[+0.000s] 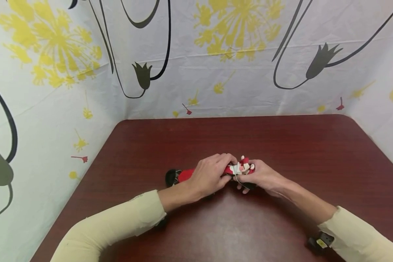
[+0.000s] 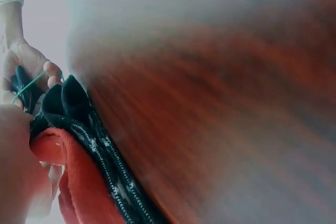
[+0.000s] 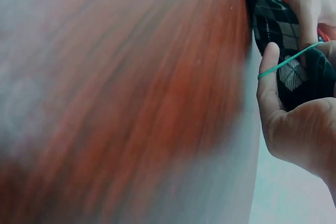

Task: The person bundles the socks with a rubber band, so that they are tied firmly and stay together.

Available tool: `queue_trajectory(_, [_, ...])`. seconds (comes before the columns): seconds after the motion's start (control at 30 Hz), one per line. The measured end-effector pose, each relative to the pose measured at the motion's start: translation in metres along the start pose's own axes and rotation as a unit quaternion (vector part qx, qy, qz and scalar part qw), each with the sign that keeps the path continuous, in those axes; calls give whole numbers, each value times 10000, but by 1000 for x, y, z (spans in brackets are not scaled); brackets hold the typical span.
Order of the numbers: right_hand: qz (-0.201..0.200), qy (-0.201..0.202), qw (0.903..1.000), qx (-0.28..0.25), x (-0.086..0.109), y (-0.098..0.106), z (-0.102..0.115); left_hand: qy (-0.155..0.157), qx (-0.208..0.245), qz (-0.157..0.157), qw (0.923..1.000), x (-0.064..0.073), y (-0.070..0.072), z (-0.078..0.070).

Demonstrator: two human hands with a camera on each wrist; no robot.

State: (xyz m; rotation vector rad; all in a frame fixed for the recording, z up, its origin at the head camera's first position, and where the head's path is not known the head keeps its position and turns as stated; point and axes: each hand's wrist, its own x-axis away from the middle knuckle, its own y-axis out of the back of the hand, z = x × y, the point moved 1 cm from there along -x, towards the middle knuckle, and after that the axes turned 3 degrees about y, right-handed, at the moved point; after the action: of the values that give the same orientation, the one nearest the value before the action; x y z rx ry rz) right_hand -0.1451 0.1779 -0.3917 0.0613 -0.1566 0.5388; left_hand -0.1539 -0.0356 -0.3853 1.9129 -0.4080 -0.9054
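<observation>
Santa socks [image 1: 186, 175], probably light and soft, suit mid-length gripping (left hand [image 1: 211, 173] curled round them, right hand [image 1: 263, 176] pinching one end).

Makeshift sheet-lined tabletop nook; home or workplace, cannot tell.
Walled at left, back and right edge of the head view by pale hanging sheeting [image 1: 196, 78], wrinkled and creased, of cloth or plastic, hard to say. Printed with yellow dandelion-like bursts [image 1: 59, 40] at upper left and top centre, plus grey-green tulip shapes [image 1: 319, 63] at far left, upper left and upper right. Filled below by one red-brown table [image 1: 281, 138] with rounded far corners, glare at lower centre, and streaky wood grain in both wrist views.
</observation>
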Motion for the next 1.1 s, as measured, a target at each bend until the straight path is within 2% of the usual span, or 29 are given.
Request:
queue_trajectory(0.17, [56, -111, 9997, -226, 1, 1, 0, 24, 30, -87, 10000, -3, 0, 4])
queue_trajectory(0.37, [350, -281, 9978, -488, 4, 2, -2, 590, 241, -196, 9978, -6, -1, 9])
queue_trajectory(0.47, [347, -326, 9975, -520, 7, 2, -5, 847, 440, -205, 9952, -6, 0, 11])
queue_trajectory(0.83, [371, -495, 9957, -695, 17, -4, -16, 1410, 980, -425, 9842, -7, -1, 22])
queue_trajectory(0.97, [351, -389, 9967, -616, 22, -7, -17, 1591, 1120, -394, 9801, -8, -2, 24])
queue_trajectory(1.1, [348, 96, 9992, -191, 25, -8, -15, 1750, 1245, -287, 9762, -9, -2, 24])
